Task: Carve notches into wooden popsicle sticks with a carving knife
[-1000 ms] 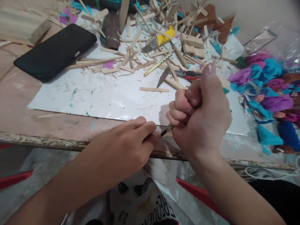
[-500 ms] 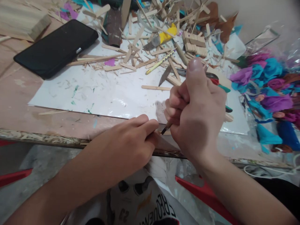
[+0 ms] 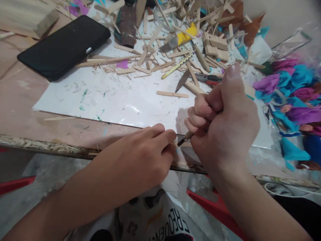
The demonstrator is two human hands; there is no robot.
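At the table's near edge, my left hand [image 3: 147,154] is closed with its fingers bent down on a thin wooden craft stick [image 3: 186,144]. Most of that stick is hidden beneath my hands. My right hand [image 3: 225,110] makes a fist with the thumb up around a small carving chisel [image 3: 187,135]. Its short dark blade points down and left, with the tip at the stick beside my left fingertips. The fist covers most of the handle. A loose craft stick [image 3: 172,94] lies on the white sheet [image 3: 117,103] beyond my hands.
A black phone [image 3: 65,47] rests at the left near a wooden block [image 3: 30,18]. Craft sticks, shavings, a yellow patterned strip [image 3: 177,66], a tool with a broad blade [image 3: 182,81] and a cutter [image 3: 207,78] clutter the back. Coloured paper flowers [image 3: 292,78] fill the right side.
My right fist has shifted and tilted to the right, while the chisel tip stays beside my left fingers. The whole view has shifted slightly. My left hand keeps its place on the stick.
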